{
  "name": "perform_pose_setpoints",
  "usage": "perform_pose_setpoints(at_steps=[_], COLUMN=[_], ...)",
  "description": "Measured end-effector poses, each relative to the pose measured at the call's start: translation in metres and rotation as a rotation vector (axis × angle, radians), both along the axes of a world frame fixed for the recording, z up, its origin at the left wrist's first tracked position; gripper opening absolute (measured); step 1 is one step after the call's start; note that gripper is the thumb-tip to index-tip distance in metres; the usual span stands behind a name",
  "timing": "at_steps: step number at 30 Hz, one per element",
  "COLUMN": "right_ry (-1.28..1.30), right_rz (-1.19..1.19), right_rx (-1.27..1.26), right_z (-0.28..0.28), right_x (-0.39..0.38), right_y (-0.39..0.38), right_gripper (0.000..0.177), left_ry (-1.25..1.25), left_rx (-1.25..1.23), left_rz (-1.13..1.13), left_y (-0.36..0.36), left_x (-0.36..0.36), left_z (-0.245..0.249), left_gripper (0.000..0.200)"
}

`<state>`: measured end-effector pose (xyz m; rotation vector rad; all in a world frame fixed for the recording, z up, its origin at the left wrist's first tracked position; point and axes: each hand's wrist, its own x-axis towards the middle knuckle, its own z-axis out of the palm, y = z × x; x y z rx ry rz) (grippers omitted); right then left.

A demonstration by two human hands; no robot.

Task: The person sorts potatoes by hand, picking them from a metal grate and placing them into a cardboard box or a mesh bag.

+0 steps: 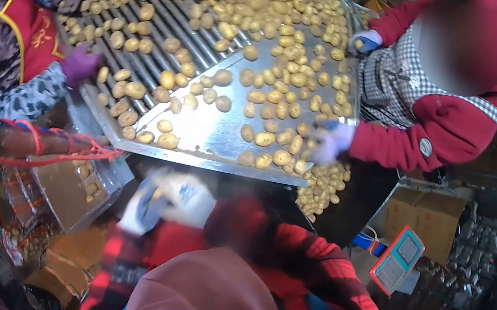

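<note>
Both my hands wear white gloves and meet in front of my chest, just below the metal edge of the sorting table (214,164). My left hand (142,206) is upright with its fingers curled in. From the right, my right hand (192,198) reaches across and closes against it. A small yellowish patch shows between them; blur hides what it is. Potatoes (168,140) lie on the steel plate beyond my hands, several near its front edge. More potatoes rest on the metal rollers (158,28) and heap up at the back.
A co-worker in purple gloves (81,65) stands at the left, another in a red hood (456,134) at the right. Potatoes pile below the plate's right corner (321,190). A red-framed scale display (396,260) stands right; a lined carton (69,187) sits left beneath a cord-wrapped bar (20,143).
</note>
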<state>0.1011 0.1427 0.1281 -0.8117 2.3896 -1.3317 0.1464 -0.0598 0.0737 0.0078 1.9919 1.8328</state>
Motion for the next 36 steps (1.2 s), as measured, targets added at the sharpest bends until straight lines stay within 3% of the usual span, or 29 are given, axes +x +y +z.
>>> perform_pose_setpoints(at_steps=[2, 3, 4, 5, 6, 8, 10, 12, 14, 16, 18, 20, 22, 24, 25, 27, 28, 30, 33, 34, 36], right_ry=[-0.046, 0.083, 0.217, -0.010, -0.013, 0.253, 0.384, -0.302, 0.287, 0.362, 0.293, 0.299, 0.441, 0.631, 0.624, 0.706, 0.842, 0.474, 0.383, 0.387, 0.418], right_rz=[0.085, 0.013, -0.045, 0.004, 0.007, -0.080, -0.091, -0.207, -0.184, -0.191, -0.245, -0.177, -0.077, -0.062, -0.029, -0.025, 0.004, 0.087, -0.143, -0.133, -0.068], right_rx=[-0.025, 0.006, 0.037, 0.204, 0.200, 0.180, 0.206, 0.619, 0.606, 0.755, 0.728, 0.515, 0.367, 0.324, 0.377, 0.402, 0.416, 0.478, 0.352, 0.351, 0.299], right_z=[-0.002, -0.002, -0.001, 0.013, 0.009, -0.016, -0.046, -0.044, -0.044, -0.036, -0.026, -0.009, -0.014, -0.021, -0.037, -0.068, -0.082, -0.094, -0.067, -0.056, -0.036], right_x=[0.004, 0.001, -0.006, -0.019, -0.023, -0.028, -0.025, -0.020, -0.002, 0.000, -0.021, -0.064, -0.110, -0.157, -0.176, -0.183, -0.178, -0.159, -0.140, -0.140, -0.134], right_y=[0.009, 0.020, 0.031, 0.039, 0.044, 0.045, 0.068, 0.112, 0.173, 0.190, 0.160, 0.110, 0.063, 0.021, 0.009, 0.008, 0.016, 0.038, 0.052, 0.046, 0.020], right_gripper=[0.050, 0.051, 0.054, 0.044, 0.044, 0.041, 0.038, 0.039, 0.036, 0.038, 0.039, 0.039, 0.040, 0.049, 0.052, 0.056, 0.041, 0.030, 0.018, 0.018, 0.017], left_ry=[-0.363, -0.597, -0.734, -0.810, -0.885, -0.811, -0.761, -0.752, -0.746, -0.710, -0.686, -0.525, -0.783, -0.656, -0.665, -0.144, -0.148, -0.260, -0.583, -0.580, 0.086], left_rx=[-0.078, 0.191, -0.103, -0.199, -0.299, -0.727, -0.997, -1.124, -1.208, -1.274, -1.293, -0.933, -1.020, -0.967, -0.977, -0.787, -0.792, -0.598, 0.046, 0.052, -0.270], left_rz=[-0.027, 0.125, -0.369, -0.278, -0.180, -0.181, -0.235, -0.272, -0.308, -0.361, -0.375, -0.443, -0.487, -0.143, -0.134, 0.141, 0.145, 0.209, 0.398, 0.408, 0.154], left_y=[-0.055, -0.086, -0.134, -0.159, -0.170, -0.183, -0.177, -0.170, -0.169, -0.173, -0.174, -0.174, -0.168, -0.123, -0.107, -0.088, -0.083, -0.068, -0.024, -0.009, 0.018], left_x=[0.035, 0.070, 0.105, 0.175, 0.221, 0.278, 0.305, 0.314, 0.318, 0.328, 0.303, 0.236, 0.190, 0.119, 0.104, 0.083, 0.078, 0.076, 0.019, -0.003, -0.052], left_z=[0.032, 0.035, 0.000, -0.016, -0.019, -0.040, -0.063, -0.074, -0.082, -0.086, -0.069, -0.038, -0.037, 0.026, 0.032, 0.041, 0.043, 0.044, 0.086, 0.082, 0.072], left_gripper=[0.037, 0.030, 0.041, 0.037, 0.034, 0.035, 0.036, 0.037, 0.038, 0.039, 0.039, 0.037, 0.044, 0.038, 0.038, 0.030, 0.030, 0.026, 0.029, 0.029, 0.035])
